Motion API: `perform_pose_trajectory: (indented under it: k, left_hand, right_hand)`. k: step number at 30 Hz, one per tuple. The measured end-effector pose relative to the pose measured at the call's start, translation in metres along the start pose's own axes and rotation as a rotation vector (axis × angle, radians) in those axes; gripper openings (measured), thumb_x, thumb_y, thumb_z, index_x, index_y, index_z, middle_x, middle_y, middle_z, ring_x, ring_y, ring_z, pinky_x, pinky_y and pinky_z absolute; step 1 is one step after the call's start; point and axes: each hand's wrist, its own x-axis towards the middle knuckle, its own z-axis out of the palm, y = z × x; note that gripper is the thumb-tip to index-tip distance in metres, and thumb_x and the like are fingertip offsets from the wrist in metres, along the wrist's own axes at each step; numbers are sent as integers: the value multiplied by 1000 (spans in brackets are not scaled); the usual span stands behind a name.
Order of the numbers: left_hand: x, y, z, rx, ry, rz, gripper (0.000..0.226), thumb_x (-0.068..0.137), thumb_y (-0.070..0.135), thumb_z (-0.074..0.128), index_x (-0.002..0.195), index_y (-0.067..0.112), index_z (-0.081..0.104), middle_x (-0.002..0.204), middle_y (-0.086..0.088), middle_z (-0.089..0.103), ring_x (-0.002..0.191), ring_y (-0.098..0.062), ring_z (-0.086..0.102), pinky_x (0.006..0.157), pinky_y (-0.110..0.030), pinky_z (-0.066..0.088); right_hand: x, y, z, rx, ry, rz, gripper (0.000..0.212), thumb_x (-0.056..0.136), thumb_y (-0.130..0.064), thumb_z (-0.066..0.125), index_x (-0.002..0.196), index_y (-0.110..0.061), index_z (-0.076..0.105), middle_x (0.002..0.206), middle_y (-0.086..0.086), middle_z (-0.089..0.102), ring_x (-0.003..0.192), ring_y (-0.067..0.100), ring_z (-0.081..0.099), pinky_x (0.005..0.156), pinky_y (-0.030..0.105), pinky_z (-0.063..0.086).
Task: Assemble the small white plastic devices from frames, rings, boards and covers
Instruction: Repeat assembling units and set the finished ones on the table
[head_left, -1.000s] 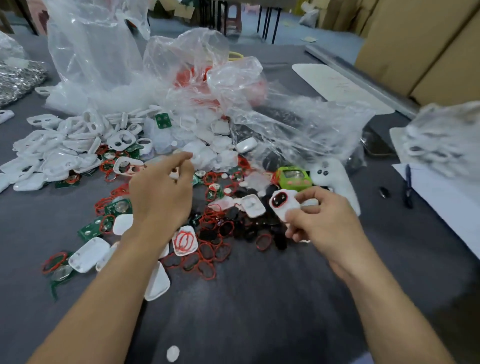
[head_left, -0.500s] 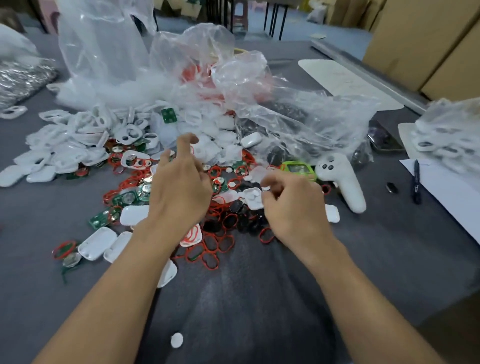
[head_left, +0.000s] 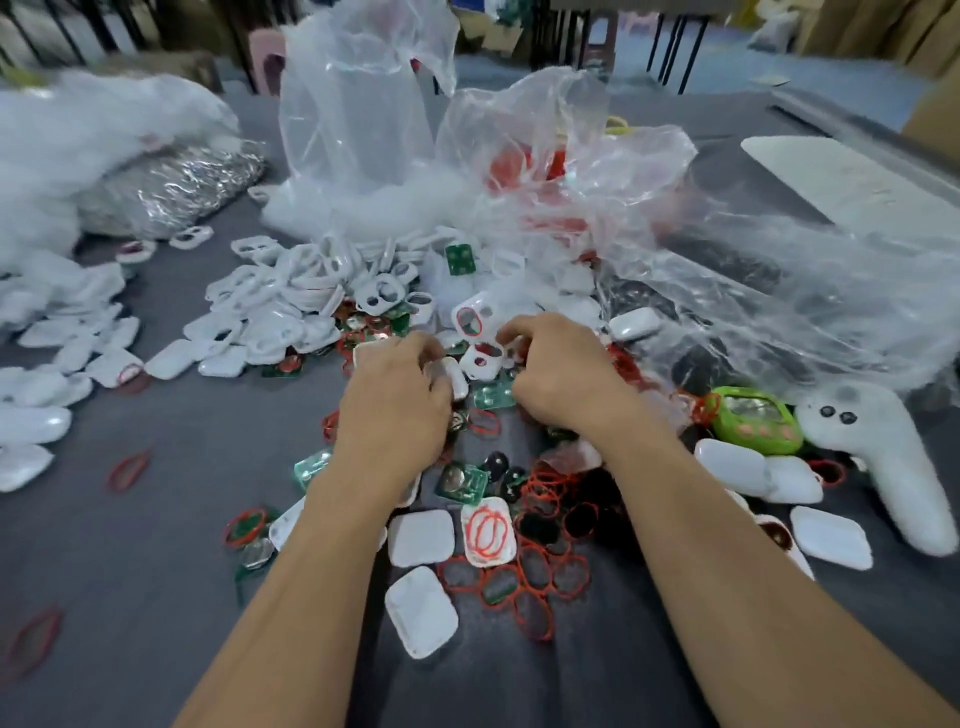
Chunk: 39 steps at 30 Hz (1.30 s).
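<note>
Both hands are deep in the pile of parts on the grey table (head_left: 156, 597). My left hand (head_left: 395, 410) has its fingers curled round a small white cover (head_left: 456, 378). My right hand (head_left: 563, 376) is curled too, and its fingertips pinch a white frame (head_left: 484, 359) that sits between the two hands. Another white frame with a red ring (head_left: 469, 319) lies just beyond. Red rings (head_left: 524, 582), green boards (head_left: 462, 483) and white covers (head_left: 422, 538) are scattered under my forearms. A heap of white frames (head_left: 280, 306) lies to the left.
Crumpled clear plastic bags (head_left: 519, 171) rise behind the pile. A silver foil bag (head_left: 171, 187) sits at the back left. A green device (head_left: 756, 418) and a white controller (head_left: 883, 467) lie on the right, with more white covers (head_left: 31, 421) at the left edge.
Both hands have moved forward into the pile and closed on parts. The right hand no longer holds the ringed frame up in front. The view has shifted toward the left.
</note>
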Motion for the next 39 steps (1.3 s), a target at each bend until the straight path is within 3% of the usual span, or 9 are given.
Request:
perform_pose_trajectory:
  k: [9, 14, 19, 22, 24, 26, 31, 35, 39]
  left_hand:
    - [4, 6, -12, -264, 187, -85, 18, 88, 23, 68, 97, 35, 78, 94, 18, 69, 87, -9, 64, 82, -33, 51]
    - [3, 5, -10, -199, 123, -136, 30, 96, 24, 57, 116, 34, 77, 115, 14, 72, 106, -14, 63, 95, -35, 51]
    - [3, 6, -9, -90, 90, -123, 36, 97, 30, 60, 133, 34, 67, 126, 1, 69, 110, -17, 57, 88, -29, 39]
    - [0, 10, -13, -139, 162, 9, 40, 94, 26, 63, 133, 33, 67, 123, 8, 70, 118, -12, 57, 95, -25, 38]
    - [-3, 19, -13, -322, 130, 46, 35, 90, 36, 63, 125, 40, 70, 115, 20, 71, 108, -1, 61, 94, -23, 45]
    - [-5, 25, -10, -533, 29, 17, 32, 90, 45, 62, 121, 47, 70, 112, 26, 71, 104, 4, 64, 93, -28, 52]
    - [0, 21, -1, -943, -20, -194, 36, 92, 17, 70, 124, 32, 68, 106, 13, 78, 102, -5, 72, 93, -34, 56]
    - [4, 24, -1, -1121, 13, -243, 26, 94, 3, 67, 112, 20, 74, 95, -1, 80, 90, -15, 76, 75, -25, 58]
    - [2, 27, -8, -1328, -173, -278, 21, 92, 20, 68, 110, 20, 79, 96, -15, 73, 78, -30, 64, 56, -31, 56]
  right_hand:
    - [-12, -8, 24, 46, 181, -100, 35, 87, -24, 68, 121, -28, 71, 125, -2, 68, 120, 21, 55, 111, 40, 38]
    - [-7, -4, 28, -54, 256, -86, 26, 86, -39, 73, 108, -28, 68, 105, -9, 64, 109, 20, 53, 98, 35, 33]
    - [-9, -1, 12, 781, 272, 87, 5, 91, -29, 74, 91, -26, 70, 83, -14, 72, 80, 5, 66, 77, 26, 51]
    - [-9, 5, -1, 1463, 7, 238, 11, 99, -15, 62, 100, -10, 71, 88, 2, 75, 79, 16, 69, 71, 29, 55]
    - [-11, 9, -8, 1623, -209, 235, 23, 100, -16, 56, 112, -2, 70, 102, 13, 74, 82, 21, 71, 71, 29, 58]
    - [-12, 12, -8, 1648, -335, 177, 29, 94, -14, 58, 118, -2, 69, 108, 16, 73, 82, 22, 71, 70, 29, 59]
    - [-12, 7, -4, 1654, -351, 194, 25, 98, 2, 50, 112, -2, 69, 100, 17, 75, 80, 25, 75, 68, 30, 61]
    - [-13, 3, -1, 1510, -333, 204, 19, 96, 3, 56, 106, -1, 71, 94, 20, 77, 76, 26, 77, 65, 29, 61]
    - [-16, -3, 1, 1365, -356, 141, 17, 94, 3, 55, 92, 1, 72, 81, 19, 76, 61, 23, 71, 59, 29, 59]
